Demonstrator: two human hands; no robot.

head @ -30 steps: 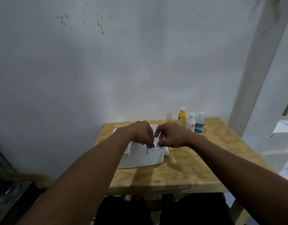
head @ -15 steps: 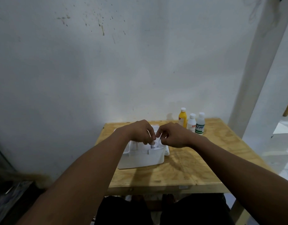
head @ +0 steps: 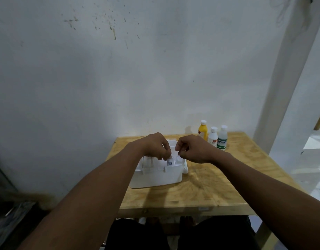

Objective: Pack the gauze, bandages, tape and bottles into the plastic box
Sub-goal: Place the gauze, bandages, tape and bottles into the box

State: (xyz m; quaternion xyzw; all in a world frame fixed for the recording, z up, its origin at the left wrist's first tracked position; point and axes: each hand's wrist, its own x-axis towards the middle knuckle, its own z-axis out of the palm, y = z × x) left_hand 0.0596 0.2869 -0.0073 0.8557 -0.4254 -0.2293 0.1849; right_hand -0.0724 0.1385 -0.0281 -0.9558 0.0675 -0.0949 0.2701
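Mostly the frame is filled by a pale, stained wall (head: 119,78). Below it, in the lower middle, stands a wooden table (head: 218,188). On the table, a little left of centre, sits the white plastic box (head: 155,179), open at the top. At the back right of the table three bottles stand upright and close together, well apart from the box: a yellow bottle (head: 203,131), a white bottle (head: 213,138) and a green-labelled bottle (head: 222,139). So the bottles are not yet packed.

Both forearms reach from the lower corners toward the box. The left hand (head: 155,147) is over the opening with its fingers curled downward. Its fingertips pinch a small white packet (head: 169,162) with a dark printed mark, which stands just inside the near rim. The right hand (head: 193,149) is just beside it, fingers curled narrow, thumb against forefinger. Whether it holds an edge of wrapping or nothing I cannot tell, because that part is too small.

Compared with a second ago, the fingertips of the two hands, which met low on the box top, have come slightly apart, and the mark on the packet now shows between them. I judge that this item is being settled into the box, and that the bottles come after it.
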